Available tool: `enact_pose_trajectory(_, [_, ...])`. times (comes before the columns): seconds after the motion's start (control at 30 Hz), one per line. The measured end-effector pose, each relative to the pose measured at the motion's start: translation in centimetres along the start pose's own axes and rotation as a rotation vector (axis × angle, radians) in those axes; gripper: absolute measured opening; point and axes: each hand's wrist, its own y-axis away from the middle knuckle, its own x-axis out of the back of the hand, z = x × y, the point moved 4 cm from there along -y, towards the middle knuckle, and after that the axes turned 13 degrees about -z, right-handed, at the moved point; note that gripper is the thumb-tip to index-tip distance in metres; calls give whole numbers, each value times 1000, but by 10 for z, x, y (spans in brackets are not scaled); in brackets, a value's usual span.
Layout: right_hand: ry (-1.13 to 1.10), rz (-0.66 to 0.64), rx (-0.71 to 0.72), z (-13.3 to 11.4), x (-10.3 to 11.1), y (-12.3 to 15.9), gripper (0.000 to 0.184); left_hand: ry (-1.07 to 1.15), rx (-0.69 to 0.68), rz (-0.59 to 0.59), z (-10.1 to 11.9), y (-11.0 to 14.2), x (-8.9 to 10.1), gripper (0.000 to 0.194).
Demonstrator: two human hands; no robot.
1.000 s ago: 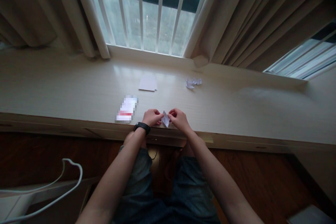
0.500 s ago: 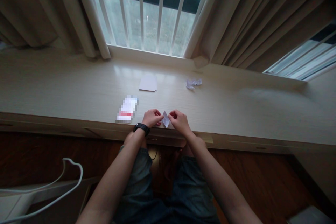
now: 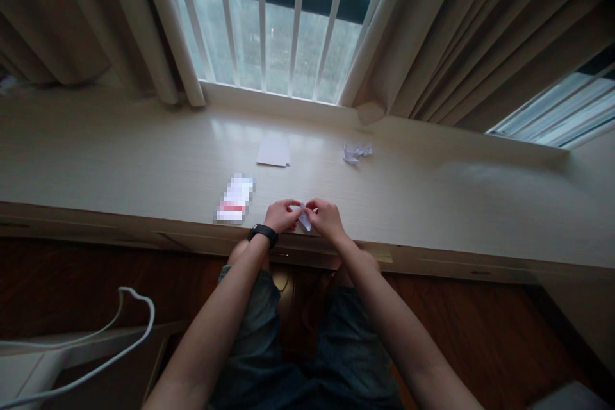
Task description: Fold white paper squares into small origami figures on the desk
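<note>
A small piece of folded white paper [image 3: 304,222] is between my hands at the front edge of the pale counter [image 3: 432,205]. My left hand [image 3: 281,215], with a black band on its wrist, pinches the paper's upper left side. From the other side, my right hand [image 3: 325,217] grips it between thumb and bent forefinger. The fingers partly cover the paper's upper part, while its lower point shows below them.
A stack of white paper squares [image 3: 273,152] lies beyond my hands. Folded paper pieces [image 3: 357,153] rest to its right. A blurred-out flat object with a red band [image 3: 234,198] is on the left. Behind stands a barred window [image 3: 278,32] between curtains; a white cable [image 3: 152,314] loops at lower left.
My two hands have come closer together, and their fingertips now cover more of the folded paper's top. The view has shifted slightly; the things on the counter stay put.
</note>
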Motion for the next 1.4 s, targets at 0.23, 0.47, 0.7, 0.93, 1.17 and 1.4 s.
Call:
enact_pose_trajectory(0.23, [33, -8, -23, -3, 1, -1, 13, -30, 7, 14, 3, 3, 1, 33])
enact_pose_trajectory(0.47, [17, -13, -42, -2, 1, -2, 13, -34, 28, 18, 5, 4, 1, 32])
enact_pose_trajectory(0.7, [-97, -12, -6, 1, 4, 5, 15, -31, 9, 21, 2, 2, 1, 37])
enact_pose_trajectory(0.93, [-167, 33, -60, 10, 10, 24, 18, -45, 21, 3, 3, 3, 1, 36])
enact_pose_trajectory(1.17, [-198, -126, -116, 12, 11, 38, 22, -77, 1, 8, 4, 3, 1, 31])
enact_pose_trajectory(1.4, [-213, -186, -110, 7, 12, 36, 29, -100, -6, -4, 5, 5, 2, 21])
